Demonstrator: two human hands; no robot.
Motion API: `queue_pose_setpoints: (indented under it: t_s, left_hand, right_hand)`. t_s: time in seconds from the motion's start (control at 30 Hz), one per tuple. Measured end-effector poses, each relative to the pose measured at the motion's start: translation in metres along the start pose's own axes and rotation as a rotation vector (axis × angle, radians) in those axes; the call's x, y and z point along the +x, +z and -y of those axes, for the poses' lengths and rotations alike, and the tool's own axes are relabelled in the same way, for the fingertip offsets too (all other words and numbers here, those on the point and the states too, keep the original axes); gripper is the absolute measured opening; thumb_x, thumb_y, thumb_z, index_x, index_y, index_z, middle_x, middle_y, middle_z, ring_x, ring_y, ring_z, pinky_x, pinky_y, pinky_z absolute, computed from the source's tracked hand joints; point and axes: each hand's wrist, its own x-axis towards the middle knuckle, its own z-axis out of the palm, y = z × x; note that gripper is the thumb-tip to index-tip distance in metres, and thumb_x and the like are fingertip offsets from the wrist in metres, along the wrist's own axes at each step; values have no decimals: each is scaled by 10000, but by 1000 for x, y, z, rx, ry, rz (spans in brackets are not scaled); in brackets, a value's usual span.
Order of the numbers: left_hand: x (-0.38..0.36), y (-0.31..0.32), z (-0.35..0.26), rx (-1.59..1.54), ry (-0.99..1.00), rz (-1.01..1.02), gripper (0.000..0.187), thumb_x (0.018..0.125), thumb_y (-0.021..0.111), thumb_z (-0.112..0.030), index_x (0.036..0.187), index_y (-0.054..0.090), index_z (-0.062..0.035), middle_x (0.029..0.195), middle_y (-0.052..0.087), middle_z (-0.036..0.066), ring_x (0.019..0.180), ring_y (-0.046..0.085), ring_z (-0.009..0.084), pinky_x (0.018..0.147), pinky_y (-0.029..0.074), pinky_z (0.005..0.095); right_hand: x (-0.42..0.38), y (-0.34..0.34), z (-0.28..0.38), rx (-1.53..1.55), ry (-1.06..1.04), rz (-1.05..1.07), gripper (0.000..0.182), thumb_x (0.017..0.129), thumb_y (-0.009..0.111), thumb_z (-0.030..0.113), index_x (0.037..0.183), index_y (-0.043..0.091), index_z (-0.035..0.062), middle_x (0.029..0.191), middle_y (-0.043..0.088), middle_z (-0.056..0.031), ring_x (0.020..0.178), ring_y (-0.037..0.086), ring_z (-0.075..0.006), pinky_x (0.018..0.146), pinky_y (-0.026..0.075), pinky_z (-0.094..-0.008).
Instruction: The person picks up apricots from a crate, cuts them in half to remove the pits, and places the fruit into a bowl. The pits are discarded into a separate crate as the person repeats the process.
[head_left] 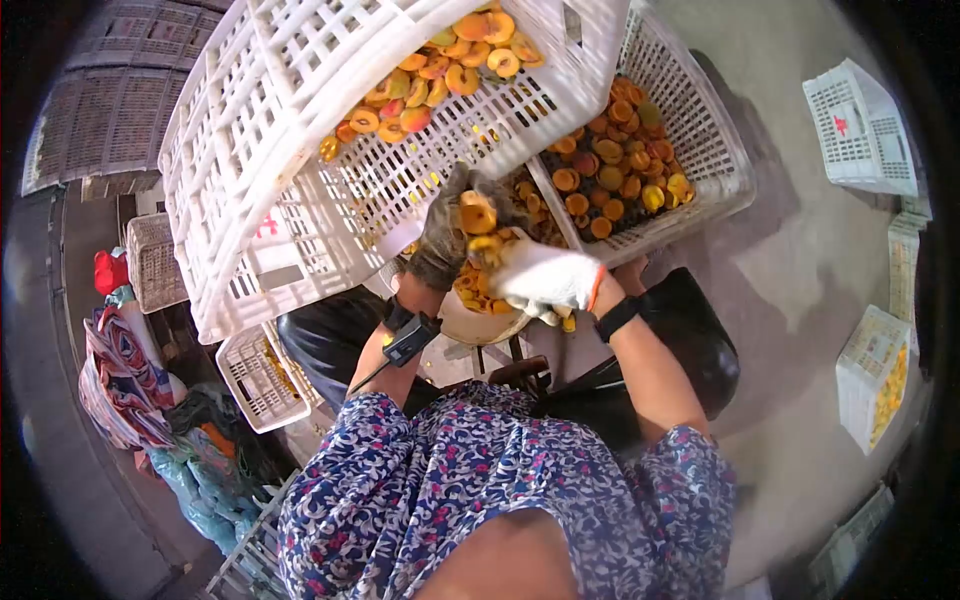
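Observation:
My left hand, in a dirty dark grey glove, is closed around a peach half with its hollow facing up. Close beside it on the right, my right hand wears a white glove and has its fingers curled. A second yellow fruit piece shows between the two hands. What the right fingers grip is hidden and blurred. Under the hands is a round container with more cut fruit in it. A tilted white crate with peach halves stands just beyond the left hand.
Another white crate at the upper right holds darker orange fruit halves. More white crates stand along the right, one with yellow fruit. Bags and cloth lie at left, near a small crate.

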Motion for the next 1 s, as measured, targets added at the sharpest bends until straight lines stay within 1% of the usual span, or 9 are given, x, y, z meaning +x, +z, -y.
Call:
queue_pose_setpoints:
  t_s: [0.03,0.1,0.23,0.3,0.33,0.43,0.67,0.9,1.0]
  left_hand:
    - [-8,10,0,783,544,44,441,947,436,-478,850,561,-66,765,582,36,669,601,174,622,521,264]
    - [13,-14,-1,-234,-1,7,399,936,492,-440,944,578,-50,810,607,37,716,609,151,664,525,271]
    - [2,74,-33,-61,181,-37,337,935,527,-373,1028,584,-54,851,626,46,727,622,181,656,522,320]
    - [35,38,-43,995,604,-74,283,922,554,-321,1084,592,-92,960,642,81,850,626,243,745,497,374]
    - [63,1,-37,1347,901,-279,268,874,600,-294,1084,608,-127,1025,630,107,967,584,291,807,464,400]
    - [73,-33,-53,2010,760,-570,385,797,664,-253,1138,569,-103,1060,585,175,1000,538,352,813,463,430]
    - [74,-53,-52,1937,861,-461,414,756,692,-284,1131,587,-144,1076,586,154,1014,535,349,820,463,438]
    - [56,-51,-64,2101,486,-322,446,718,720,-277,1132,609,-154,1038,618,121,929,584,335,830,471,423]
    - [60,-70,-52,1971,613,-271,454,755,666,-218,1192,558,-160,1082,620,125,936,603,332,810,496,402]
  right_hand:
    - [-7,2,11,48,369,145,256,840,520,228,726,618,21,607,574,-125,519,570,-275,481,455,-373]
    - [-4,11,27,-310,442,177,298,826,502,228,864,639,-33,833,640,-234,787,633,-362,663,494,-411]
    - [-7,11,-2,-391,182,52,311,817,507,236,841,622,-52,820,628,-251,775,632,-363,665,498,-408]
    - [-8,-1,14,-480,28,16,313,813,508,237,835,615,-56,795,629,-245,750,635,-355,656,500,-408]
    - [-9,-14,44,-312,277,3,321,814,502,240,825,602,-66,743,620,-236,682,631,-344,603,501,-406]
    - [-11,-15,46,-111,460,-45,338,816,484,239,787,571,-87,608,584,-206,480,590,-311,437,476,-392]
    - [-11,-19,39,-158,415,-68,355,819,489,254,909,552,-83,695,595,-257,642,611,-374,593,494,-425]
    - [5,2,-4,-286,316,-408,366,846,504,251,960,531,-95,723,602,-273,713,597,-422,640,486,-459]
    - [3,8,-10,-458,257,-236,331,853,471,207,1022,528,-71,790,613,-274,797,600,-423,703,485,-447]
